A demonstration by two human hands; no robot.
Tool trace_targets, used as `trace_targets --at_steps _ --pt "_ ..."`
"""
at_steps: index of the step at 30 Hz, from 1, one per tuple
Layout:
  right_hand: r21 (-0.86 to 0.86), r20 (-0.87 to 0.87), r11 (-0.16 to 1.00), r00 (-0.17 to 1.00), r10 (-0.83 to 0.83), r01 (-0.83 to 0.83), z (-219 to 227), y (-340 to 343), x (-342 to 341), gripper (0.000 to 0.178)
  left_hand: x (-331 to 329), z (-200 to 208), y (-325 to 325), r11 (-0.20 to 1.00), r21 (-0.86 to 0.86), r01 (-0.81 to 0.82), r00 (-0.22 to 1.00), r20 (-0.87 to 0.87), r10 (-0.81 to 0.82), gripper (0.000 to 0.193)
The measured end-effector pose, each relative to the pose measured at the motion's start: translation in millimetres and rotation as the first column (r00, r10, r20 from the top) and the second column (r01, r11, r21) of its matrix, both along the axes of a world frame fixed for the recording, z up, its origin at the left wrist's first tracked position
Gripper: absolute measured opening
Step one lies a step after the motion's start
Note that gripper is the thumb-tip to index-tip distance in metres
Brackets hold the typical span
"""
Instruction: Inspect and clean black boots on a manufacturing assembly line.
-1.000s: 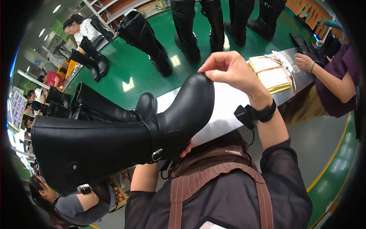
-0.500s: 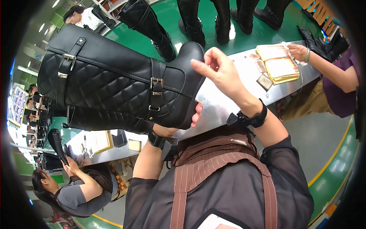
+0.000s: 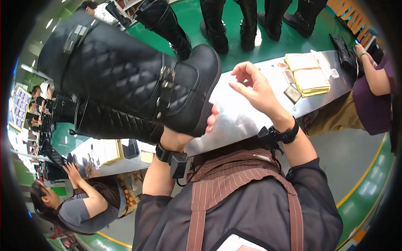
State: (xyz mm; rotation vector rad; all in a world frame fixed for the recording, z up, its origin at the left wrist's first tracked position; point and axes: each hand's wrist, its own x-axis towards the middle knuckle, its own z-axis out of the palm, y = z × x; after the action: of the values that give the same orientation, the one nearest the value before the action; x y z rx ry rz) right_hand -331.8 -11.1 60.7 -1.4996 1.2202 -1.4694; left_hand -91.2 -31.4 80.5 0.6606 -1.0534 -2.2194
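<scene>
A tall black quilted boot (image 3: 121,75) with buckled straps is held up in front of me, its shaft pointing to the upper left. My left hand (image 3: 184,136) grips it from below near the heel; its fingertips show curled round the sole, and the rest is hidden under the boot. To the right of the toe, my right hand (image 3: 252,85) is in the air with fingers apart and bent, touching nothing. Behind and below the held boot lies a second black quilted boot (image 3: 117,125), partly covered by it.
A metal worktable (image 3: 234,111) runs across in front of me. On its right are a stack of yellow-edged cloths (image 3: 307,75) and a dark square pad (image 3: 292,94). Several black boots (image 3: 213,29) stand on the green surface beyond. Co-workers (image 3: 83,196) are at left and right.
The boot has tilted and turned in my left hand, its sole now facing more to the right. My right hand has moved away from the toe, rightward and down, and its fingers have opened.
</scene>
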Motion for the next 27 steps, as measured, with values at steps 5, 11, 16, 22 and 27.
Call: trace_targets --at_steps 5,11,16,22,27 --pt "0.108 0.010 0.993 0.999 0.053 -0.054 -3.5 2.2 0.5 0.021 -3.1 21.2 -15.0 0.908 0.384 0.168 0.791 -0.602 0.109 0.061" --pt "0.102 -0.011 0.989 0.994 0.107 -0.105 9.9 -0.3 4.9 0.028 -7.5 24.8 -12.9 0.909 0.379 0.173 0.813 -0.576 0.085 0.074" --pt "0.093 0.092 0.986 0.987 0.132 -0.140 24.1 -4.6 4.8 0.035 -8.9 19.0 -6.8 0.868 0.439 0.233 0.825 -0.562 0.062 0.072" --pt "0.047 0.007 0.983 0.984 0.176 -0.176 39.7 -5.1 8.4 0.036 -4.8 16.6 1.4 0.837 0.488 0.247 0.839 -0.540 0.067 0.064" --pt "0.025 0.239 0.989 0.961 0.138 -0.148 47.8 -6.6 29.8 0.028 -7.5 13.8 4.7 0.836 0.470 0.283 0.820 -0.571 0.043 0.066"
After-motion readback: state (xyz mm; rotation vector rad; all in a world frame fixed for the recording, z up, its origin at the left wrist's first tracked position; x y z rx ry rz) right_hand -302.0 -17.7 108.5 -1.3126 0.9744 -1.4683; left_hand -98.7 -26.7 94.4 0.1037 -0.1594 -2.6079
